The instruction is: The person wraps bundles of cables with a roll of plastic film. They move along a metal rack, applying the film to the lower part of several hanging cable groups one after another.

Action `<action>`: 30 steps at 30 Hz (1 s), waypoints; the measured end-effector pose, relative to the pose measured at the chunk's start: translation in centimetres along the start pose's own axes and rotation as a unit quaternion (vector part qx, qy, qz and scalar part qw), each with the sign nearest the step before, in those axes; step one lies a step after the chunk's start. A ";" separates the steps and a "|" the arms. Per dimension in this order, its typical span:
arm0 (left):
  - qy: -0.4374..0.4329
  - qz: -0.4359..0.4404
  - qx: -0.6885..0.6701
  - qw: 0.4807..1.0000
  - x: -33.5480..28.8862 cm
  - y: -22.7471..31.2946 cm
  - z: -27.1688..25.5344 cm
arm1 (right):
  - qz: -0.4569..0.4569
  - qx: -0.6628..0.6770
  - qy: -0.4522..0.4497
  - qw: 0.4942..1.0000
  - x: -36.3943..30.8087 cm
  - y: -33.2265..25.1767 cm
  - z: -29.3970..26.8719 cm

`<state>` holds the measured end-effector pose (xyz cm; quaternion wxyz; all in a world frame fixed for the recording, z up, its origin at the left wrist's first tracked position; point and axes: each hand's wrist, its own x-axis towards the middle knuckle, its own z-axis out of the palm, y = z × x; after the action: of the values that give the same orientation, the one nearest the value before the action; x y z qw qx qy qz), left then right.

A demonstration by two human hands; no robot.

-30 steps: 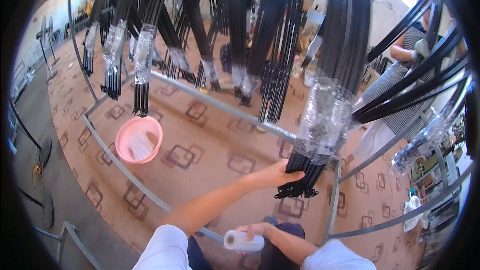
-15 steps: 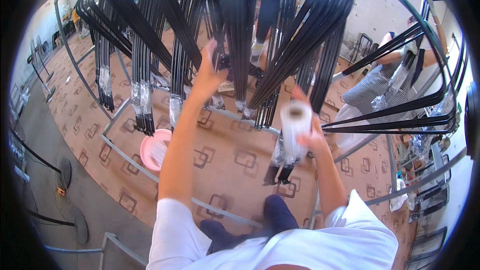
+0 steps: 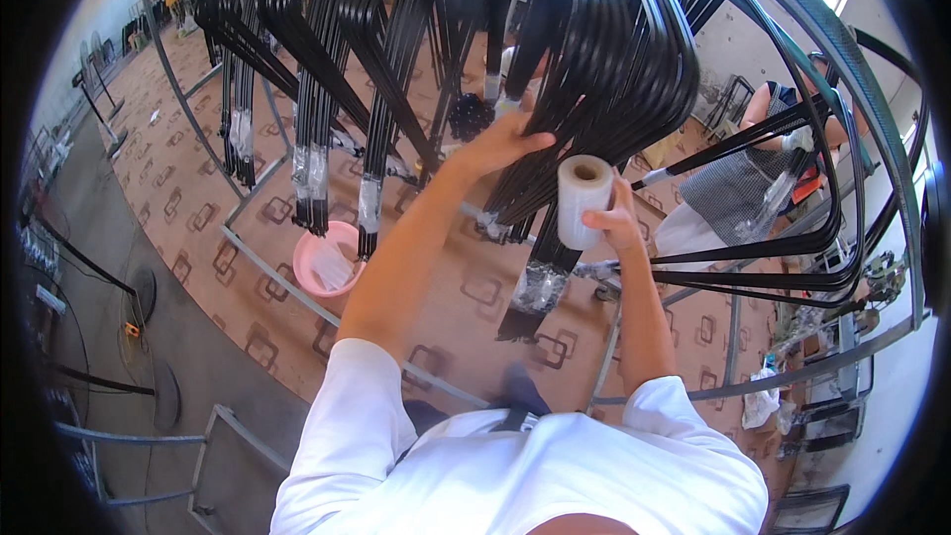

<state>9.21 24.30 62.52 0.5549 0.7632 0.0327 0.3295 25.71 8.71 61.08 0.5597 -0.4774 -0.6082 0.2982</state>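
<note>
My right hand (image 3: 618, 222) is closed round an upright roll of clear plastic film (image 3: 573, 206), its cardboard core showing at the top. The roll is in front of a thick bundle of bent black tubes (image 3: 619, 59) hanging from above. At the left edge of that bundle is my left hand (image 3: 498, 146), its thumb stretched out to the right over the tubes and its other fingers partly hidden. Below the roll, clear film (image 3: 540, 285) is wrapped round the lower ends of a tube group.
More black tube bundles (image 3: 315, 99) hang to the left, several with film round their ends. A pink basin (image 3: 309, 272) stands on the patterned floor. Grey metal frame bars (image 3: 267, 263) run around me. At the right, a co-worker in a checked apron (image 3: 728, 203) stands beside other tubes.
My left hand has moved right and down, from between the bundles to the edge of the thick bundle. My right hand still holds the roll, now slightly higher. The view has shifted.
</note>
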 end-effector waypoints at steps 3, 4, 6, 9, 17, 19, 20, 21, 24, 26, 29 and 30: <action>0.038 -0.014 -0.030 0.999 0.0 1.5 2.1 | 0.001 0.141 0.076 0.987 -1.5 -1.9 -0.4; 0.046 0.003 -0.033 0.998 0.4 1.0 1.6 | 0.014 0.140 0.067 0.988 -1.6 -3.9 0.0; 0.077 0.040 0.072 0.994 0.2 3.4 1.8 | 0.011 0.159 0.059 0.986 -1.9 -5.5 0.0; 0.082 0.036 0.049 0.995 -0.3 6.7 2.6 | -0.021 0.192 0.065 0.979 -2.0 -6.3 0.1; 0.091 0.076 -0.094 0.988 -1.2 11.2 0.4 | -0.107 0.185 0.011 0.977 0.7 -9.2 2.6; 0.087 0.055 -0.052 0.993 -1.5 11.5 -0.5 | -0.070 0.211 0.009 0.975 0.3 -10.2 3.5; 0.085 0.044 -0.030 0.995 -1.6 11.5 -0.9 | -0.060 0.213 0.016 0.975 0.0 -11.0 3.7; 0.081 0.048 -0.021 0.995 -1.5 10.9 -1.2 | -0.048 0.217 0.025 0.975 -0.4 -11.6 3.8; 0.067 0.060 -0.019 0.996 -1.4 9.5 -1.8 | -0.050 0.187 0.051 0.980 -0.2 -10.1 3.5; 0.054 0.066 -0.056 0.995 -1.3 9.3 -1.5 | -0.071 0.151 0.022 0.986 0.7 -7.5 0.7; 0.118 0.021 -0.027 0.992 -1.6 8.2 -0.3 | -0.028 0.172 0.011 0.985 0.1 -9.8 4.2; 0.124 0.015 0.004 0.992 -1.5 7.9 -0.2 | -0.019 0.168 0.009 0.986 0.1 -10.3 4.5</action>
<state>5.47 20.79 68.73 0.5386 0.7192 0.0911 0.4294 18.80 5.77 69.51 0.6432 -0.3678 -0.5530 0.3811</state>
